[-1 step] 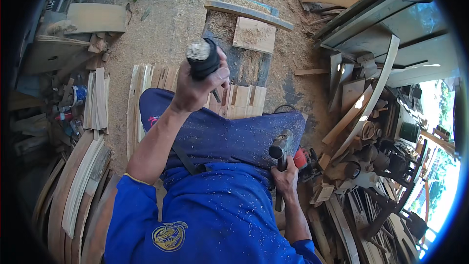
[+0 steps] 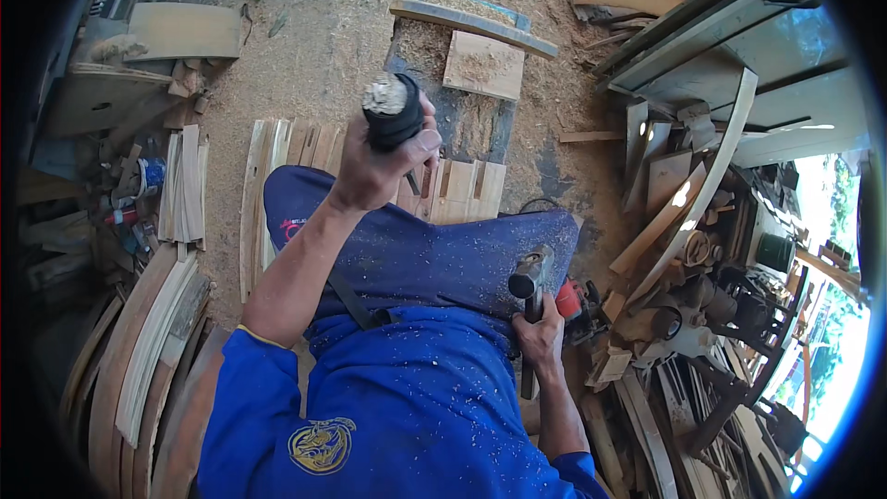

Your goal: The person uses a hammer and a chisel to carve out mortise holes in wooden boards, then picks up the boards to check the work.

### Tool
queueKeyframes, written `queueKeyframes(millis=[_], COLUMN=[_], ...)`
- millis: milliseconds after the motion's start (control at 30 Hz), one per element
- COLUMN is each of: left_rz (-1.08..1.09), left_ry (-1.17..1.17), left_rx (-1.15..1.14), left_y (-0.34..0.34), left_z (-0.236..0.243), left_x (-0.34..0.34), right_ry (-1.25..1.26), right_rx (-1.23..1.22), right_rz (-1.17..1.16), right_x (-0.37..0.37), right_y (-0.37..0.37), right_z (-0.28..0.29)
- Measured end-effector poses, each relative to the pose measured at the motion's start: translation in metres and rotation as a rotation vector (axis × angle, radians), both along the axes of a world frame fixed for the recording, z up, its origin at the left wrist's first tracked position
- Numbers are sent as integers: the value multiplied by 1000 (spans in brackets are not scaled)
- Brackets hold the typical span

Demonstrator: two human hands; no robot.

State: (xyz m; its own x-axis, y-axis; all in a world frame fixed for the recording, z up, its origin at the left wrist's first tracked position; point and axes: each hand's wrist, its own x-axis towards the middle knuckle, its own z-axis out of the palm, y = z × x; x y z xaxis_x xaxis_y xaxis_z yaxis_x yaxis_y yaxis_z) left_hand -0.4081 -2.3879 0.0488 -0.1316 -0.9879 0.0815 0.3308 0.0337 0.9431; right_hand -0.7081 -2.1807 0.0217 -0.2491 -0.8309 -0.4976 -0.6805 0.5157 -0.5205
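Observation:
My left hand (image 2: 377, 162) is raised over my lap, closed round a chisel (image 2: 395, 125) with a frayed pale wooden top and black wrapping; a dark shank shows below the fist. Lower right, my right hand (image 2: 543, 337) grips a hammer (image 2: 530, 273) by its handle, head upward, resting by the dark blue cloth over my legs (image 2: 432, 263). Pale wooden pieces with slots cut in them (image 2: 458, 189) lie just beyond my knees, under and ahead of the chisel.
A wooden block (image 2: 480, 69) with shavings and a beam (image 2: 471, 28) lie ahead. Curved boards (image 2: 134, 360) are stacked at left; offcuts (image 2: 665, 185) and dark machinery (image 2: 721, 300) crowd the right, with a red tool (image 2: 568, 300) beside my right hand.
My left hand and the chisel have shifted slightly to the right. My right hand and the hammer look unchanged.

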Motion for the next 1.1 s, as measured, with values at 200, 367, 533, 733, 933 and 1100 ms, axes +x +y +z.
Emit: queueKeyframes(millis=[200, 367, 533, 733, 933, 1100], left_rz=[10, -58, -20, -16, -57, -104], left_ry=[27, -5, 9, 15, -206, -140], left_rx=[4, 17, 39, 58, -197, -114], left_y=[-2, -2, -2, -6, -5, -12], left_z=[-17, -34, -43, -45, -44, -40], left_x=[-11, -17, -20, -19, -29, -33], right_ry=[-13, -10, 16, 5, 0, 1], right_rx=[12, -30, -21, -19, -18, -18], right_rz=[23, 45, 47, 43, 68, 91], right_x=[-1, 2, 3, 3, 5, 10], right_y=[-7, -8, -6, -7, -11, -16], right_z=[-3, -2, -3, -1, -1, 6])
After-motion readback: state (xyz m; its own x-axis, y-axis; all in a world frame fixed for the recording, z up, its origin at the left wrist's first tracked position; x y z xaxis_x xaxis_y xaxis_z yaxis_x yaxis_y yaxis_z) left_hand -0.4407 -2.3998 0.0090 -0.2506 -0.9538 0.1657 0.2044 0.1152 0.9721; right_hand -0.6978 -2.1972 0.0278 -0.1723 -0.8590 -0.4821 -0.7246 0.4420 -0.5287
